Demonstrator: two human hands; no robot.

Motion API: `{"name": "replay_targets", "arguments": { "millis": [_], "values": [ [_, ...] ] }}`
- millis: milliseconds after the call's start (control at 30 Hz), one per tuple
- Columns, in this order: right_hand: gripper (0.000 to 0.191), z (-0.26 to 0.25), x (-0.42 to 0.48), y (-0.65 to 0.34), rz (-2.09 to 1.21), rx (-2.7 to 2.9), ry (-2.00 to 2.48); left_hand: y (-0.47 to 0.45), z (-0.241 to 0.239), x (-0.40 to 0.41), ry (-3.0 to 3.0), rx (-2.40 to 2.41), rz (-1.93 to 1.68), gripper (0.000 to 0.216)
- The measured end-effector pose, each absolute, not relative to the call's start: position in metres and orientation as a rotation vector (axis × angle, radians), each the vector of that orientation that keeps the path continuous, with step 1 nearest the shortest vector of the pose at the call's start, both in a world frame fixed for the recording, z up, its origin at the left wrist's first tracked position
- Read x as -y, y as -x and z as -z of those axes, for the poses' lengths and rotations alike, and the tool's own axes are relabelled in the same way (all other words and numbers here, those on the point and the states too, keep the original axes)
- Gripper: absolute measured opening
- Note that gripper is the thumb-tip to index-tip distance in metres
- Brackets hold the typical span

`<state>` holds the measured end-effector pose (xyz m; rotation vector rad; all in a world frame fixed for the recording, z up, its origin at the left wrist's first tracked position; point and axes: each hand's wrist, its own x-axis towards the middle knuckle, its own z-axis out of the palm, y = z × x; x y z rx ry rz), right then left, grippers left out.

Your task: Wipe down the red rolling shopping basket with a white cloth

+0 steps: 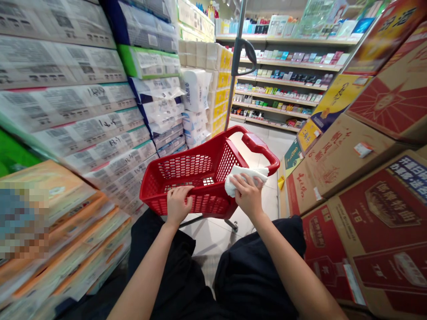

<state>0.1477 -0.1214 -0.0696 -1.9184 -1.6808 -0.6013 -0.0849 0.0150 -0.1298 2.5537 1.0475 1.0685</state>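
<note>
In front of my knees stands a red plastic shopping cart, with perforated walls and a curved handle at its right end. My left hand rests on the near rim, its fingers hooked over the edge. At the right, my right hand presses a bunched white cloth against the cart's near rim, just below the handle. The cloth sticks out on both sides of my fingers and hides that bit of rim. No goods show inside the basket.
Stacked tissue packs rise along the left, with orange packs nearer me. Cardboard cartons wall the right side. A grey pole with a loop grip stands beyond the cart. Stocked shelves cross the back above the tiled floor.
</note>
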Motion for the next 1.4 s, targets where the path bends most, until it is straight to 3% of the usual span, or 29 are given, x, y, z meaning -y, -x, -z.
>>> {"name": "replay_targets", "arguments": {
  "millis": [200,467,733,933,1167,1400],
  "values": [
    [0.039,0.069,0.136,-0.129,0.571,1.724,1.939,0.022,0.118,0.023,-2.652,-0.696,-1.008,0.063],
    [0.040,0.048,0.177,-0.171,0.630,1.747,1.931,0.020,0.118,0.036,-2.702,-0.647,-0.966,0.069],
    [0.046,0.027,0.204,-0.249,0.600,1.463,1.943,0.015,0.116,0.038,-2.629,-0.666,-0.984,0.062],
    [0.044,0.043,0.189,-0.204,0.662,1.297,1.946,0.012,0.113,0.037,-2.596,-0.694,-1.001,0.058],
    [0.044,0.068,0.154,-0.123,0.532,1.584,1.954,0.011,0.114,0.037,-2.580,-0.708,-0.986,0.059],
    [0.041,0.055,0.175,-0.158,0.599,1.654,1.938,0.015,0.115,0.035,-2.575,-0.666,-1.002,0.058]
  ]
}}
